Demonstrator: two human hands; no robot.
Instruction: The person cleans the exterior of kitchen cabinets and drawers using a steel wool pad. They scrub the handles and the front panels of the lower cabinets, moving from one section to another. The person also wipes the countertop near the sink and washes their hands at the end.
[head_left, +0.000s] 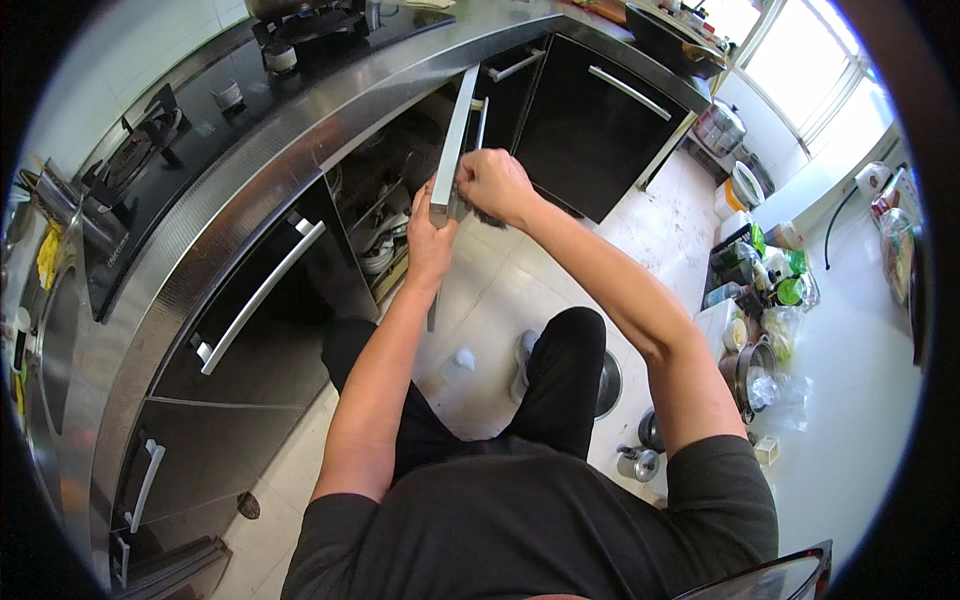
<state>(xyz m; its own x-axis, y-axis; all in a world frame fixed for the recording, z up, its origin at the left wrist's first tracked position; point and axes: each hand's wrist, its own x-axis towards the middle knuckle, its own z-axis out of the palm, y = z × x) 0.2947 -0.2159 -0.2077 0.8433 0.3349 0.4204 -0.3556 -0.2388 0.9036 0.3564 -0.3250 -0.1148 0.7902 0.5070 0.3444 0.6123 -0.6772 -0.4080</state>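
Observation:
A black cabinet door with a pale metal edge (455, 139) stands swung out from the counter, seen nearly edge-on. My left hand (431, 240) grips its near corner, fingers along the inner side and thumb by the end. On the outer side, beside the door's handle (482, 124), my right hand (495, 184) is curled against or close to the door face; its fingertips and whatever they may hold are hidden. A small dark, rough thing (491, 220) shows just under that hand; I cannot tell whether it is held. Dishes (379, 255) sit on racks inside the cabinet.
The steel counter edge (300, 142) curves above the cabinets, with a black gas hob (199, 131) on it. A clear bottle (455, 367) stands on the floor between my legs. Pots (639, 463) and a metal lid (609, 384) lie right of my legs, bags and containers along the wall.

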